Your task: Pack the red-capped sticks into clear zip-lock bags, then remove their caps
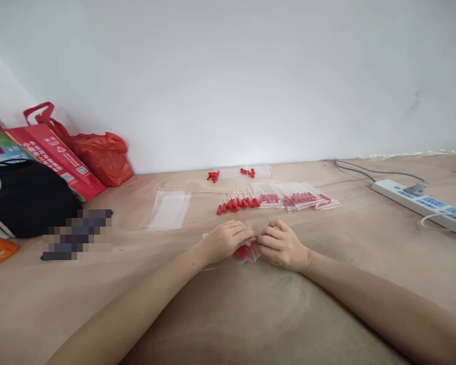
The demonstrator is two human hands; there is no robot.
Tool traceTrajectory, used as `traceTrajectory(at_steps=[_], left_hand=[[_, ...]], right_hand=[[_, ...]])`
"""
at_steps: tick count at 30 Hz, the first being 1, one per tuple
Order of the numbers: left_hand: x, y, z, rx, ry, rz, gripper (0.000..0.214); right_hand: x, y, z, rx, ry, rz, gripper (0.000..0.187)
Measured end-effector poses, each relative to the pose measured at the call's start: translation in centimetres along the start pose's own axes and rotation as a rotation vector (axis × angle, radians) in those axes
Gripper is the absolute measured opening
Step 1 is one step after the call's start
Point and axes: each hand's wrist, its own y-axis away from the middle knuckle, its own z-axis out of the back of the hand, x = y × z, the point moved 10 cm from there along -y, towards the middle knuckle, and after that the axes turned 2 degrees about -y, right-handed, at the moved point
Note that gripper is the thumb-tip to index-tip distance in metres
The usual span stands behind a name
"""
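Note:
In the middle of the table, a clear zip-lock bag (254, 255) with red tips showing inside is pinched along its red-lined edge by both hands. My left hand (225, 242) is closed on it from the left, thumb and fingers at the edge. My right hand (283, 247) grips the same edge close by, with its fingers curled. Just beyond the hands lies a row of thin sticks with red tips (237, 204). Beside that row, filled zip-lock bags (306, 197) overlap to the right. A stack of flat clear bags (167, 210) rests to the left.
Further back, more red-tipped pieces (213, 176) lie by a clear bag near the white wall (228, 81). A power strip (427, 203) with cables is at the right. Red bags (102, 157), a black pouch (26, 197) and a pixelated dark object (79, 234) occupy the left.

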Motion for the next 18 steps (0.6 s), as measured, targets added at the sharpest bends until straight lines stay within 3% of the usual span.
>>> traceTrajectory(at_steps=[8,18], left_hand=[[-0.9,0.2,0.0,-0.019,-0.078,-0.121,0.021],[-3.0,0.0,-1.1,0.097,-0.321,-0.332,0.032]], right_hand=[[0.6,-0.4,0.5,-0.023,0.077,0.016,0.030],[1.6,-0.7,-0.2,0.065,0.029,0.174,0.033]])
